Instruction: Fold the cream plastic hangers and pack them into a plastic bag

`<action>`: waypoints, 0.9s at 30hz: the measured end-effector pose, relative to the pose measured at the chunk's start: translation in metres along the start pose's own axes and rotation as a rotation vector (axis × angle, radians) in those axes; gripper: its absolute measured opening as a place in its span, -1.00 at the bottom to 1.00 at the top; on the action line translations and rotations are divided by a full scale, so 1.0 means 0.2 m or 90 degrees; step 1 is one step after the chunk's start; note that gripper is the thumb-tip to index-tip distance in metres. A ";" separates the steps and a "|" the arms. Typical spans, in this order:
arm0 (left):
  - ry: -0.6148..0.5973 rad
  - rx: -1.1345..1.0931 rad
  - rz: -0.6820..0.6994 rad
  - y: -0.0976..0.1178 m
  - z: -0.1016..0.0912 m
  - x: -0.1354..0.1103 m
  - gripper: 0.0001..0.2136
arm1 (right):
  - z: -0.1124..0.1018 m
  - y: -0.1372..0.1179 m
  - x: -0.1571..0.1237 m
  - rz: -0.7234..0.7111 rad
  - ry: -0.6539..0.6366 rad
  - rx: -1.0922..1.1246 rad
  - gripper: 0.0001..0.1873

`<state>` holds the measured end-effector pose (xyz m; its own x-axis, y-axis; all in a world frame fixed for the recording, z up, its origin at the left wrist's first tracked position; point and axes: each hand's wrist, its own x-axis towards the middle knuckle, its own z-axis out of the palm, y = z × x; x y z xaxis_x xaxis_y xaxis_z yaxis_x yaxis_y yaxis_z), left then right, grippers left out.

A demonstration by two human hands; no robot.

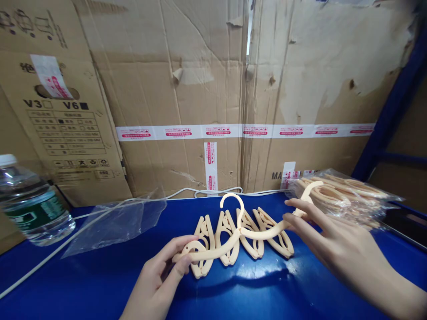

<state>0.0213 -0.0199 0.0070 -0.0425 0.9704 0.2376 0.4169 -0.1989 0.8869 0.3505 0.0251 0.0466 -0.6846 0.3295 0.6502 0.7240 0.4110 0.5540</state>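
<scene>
A beige plastic folding clothes hanger (223, 251) is spread out above the blue table, its hook upright near the middle. My left hand (163, 271) pinches the hanger's left end between thumb and fingers. At the other end, my right hand (328, 242) grips the arm, its fingers bent over it and the thumb mostly hidden. A curved piece rises from that right end beside my fingertips. Behind the hanger, several folded hangers (276, 235) of the same kind lie in a row on the table, partly covered by it.
The blue table (247, 298) backs onto large cardboard boxes (180, 98). Clear bags of folded hangers (347, 195) lie at the right. To the left are a water bottle (33, 213), a clear plastic bag (116, 224) and a white cable (36, 269). A dark flat object (412, 224) lies far right.
</scene>
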 end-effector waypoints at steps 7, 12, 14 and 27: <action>0.045 -0.025 -0.002 0.02 0.02 -0.01 -0.70 | 0.01 0.00 -0.01 0.041 -0.046 0.020 -0.65; 0.060 -0.041 -0.007 0.03 0.03 -0.02 -0.72 | 0.06 -0.01 -0.03 0.125 -0.043 0.232 -0.77; 0.070 -0.042 -0.006 0.03 0.03 -0.01 -0.72 | 0.07 -0.01 -0.03 0.181 -0.018 0.352 -0.71; 0.043 -0.089 0.039 0.03 0.04 -0.03 -0.80 | 0.01 -0.08 0.05 0.464 -0.237 1.060 -0.70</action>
<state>0.0316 -0.0257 0.0075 -0.0846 0.9454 0.3147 0.2905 -0.2787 0.9154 0.3315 0.0234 0.0439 -0.4625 0.8550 0.2345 0.1857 0.3521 -0.9173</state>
